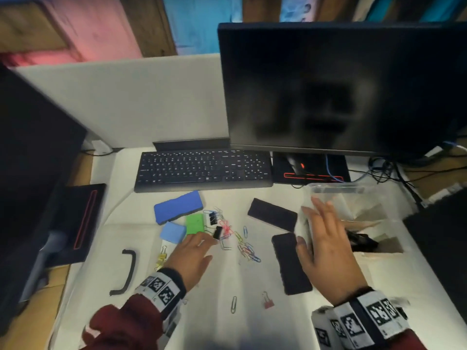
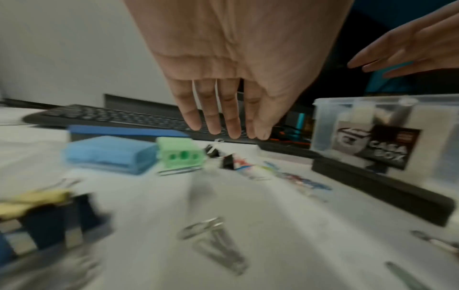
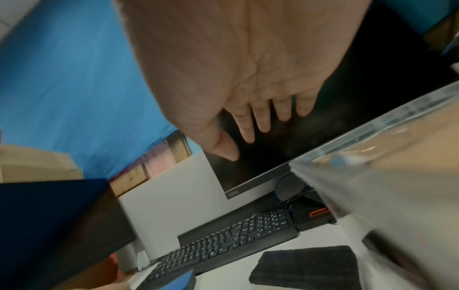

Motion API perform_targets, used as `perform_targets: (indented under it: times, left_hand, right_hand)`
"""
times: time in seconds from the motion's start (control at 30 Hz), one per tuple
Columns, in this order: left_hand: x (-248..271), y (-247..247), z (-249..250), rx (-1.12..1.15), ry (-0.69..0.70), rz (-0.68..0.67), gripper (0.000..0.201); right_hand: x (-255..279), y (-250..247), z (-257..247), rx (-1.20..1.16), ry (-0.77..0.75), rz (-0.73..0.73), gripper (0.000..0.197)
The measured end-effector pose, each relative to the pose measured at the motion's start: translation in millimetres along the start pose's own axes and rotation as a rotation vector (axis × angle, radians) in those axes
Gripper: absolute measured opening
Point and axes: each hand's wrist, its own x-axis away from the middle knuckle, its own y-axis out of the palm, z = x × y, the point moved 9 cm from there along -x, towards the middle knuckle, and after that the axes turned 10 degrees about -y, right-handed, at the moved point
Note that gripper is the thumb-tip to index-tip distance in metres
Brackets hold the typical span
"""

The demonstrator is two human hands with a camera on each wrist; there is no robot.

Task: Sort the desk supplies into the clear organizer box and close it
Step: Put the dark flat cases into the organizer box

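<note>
organizer box (image 1: pixel 336 198) | right hand (image 1: pixel 326 246) beside, spread | left hand (image 1: pixel 192 256) flat over clips (image 1: pixel 246 248)

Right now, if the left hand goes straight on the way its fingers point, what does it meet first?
Probably the black binder clip just ahead of the left hand, beside the green block; height above the desk is unclear.

White desk (image 1: pixel 252 324); keyboard (image 1: pixel 204 169), paper clips (image 1: pixel 246 248), seemingly erasers (image 1: pixel 178 208).
</note>
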Motion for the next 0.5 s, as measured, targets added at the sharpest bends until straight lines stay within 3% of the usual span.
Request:
perform_targets:
  times: [0.1, 0.2, 0.27, 0.33, 0.43, 0.5]
  left_hand:
    - [-4.0, -11.5, -42.9, -0.024, -0.130, 0.054, 0.039]
    - [-21.0, -30.3, -73.0, -0.101, -0.250, 0.092, 0.047]
    - [-40.2, -43.2, -87.8, -0.115, -0.312, 0.110, 0.054]
    - [-62.4, -49.2, -97.7, -0.134, -0.348, 0.099, 0.060]
    - [-89.4, -42.2, -108.6, -0.184, -0.396, 0.010, 0.066]
    - [-100.3, -33.4, -112.4, -0.218, -0.412, -0.064, 0.069]
  right_hand:
    - [-14.5, 2.8, -10.7, 0.078, 0.002, -0.024, 0.033]
    - [-38.9, 19.3, -28.7, 0.058, -0.052, -0.096, 0.032]
    - [-62.5, 46.2, -39.3, -0.011, -0.040, -0.163, 0.040]
    - [-84.0, 85.0, -32.6, -0.004, 0.064, -0.254, 0.052]
    - [-91.6, 142.6, -2.7, 0.095, 0.267, -0.455, 0.080]
    - [-87.2, 163.0, 16.5, 0.165, 0.331, -0.505, 0.086]
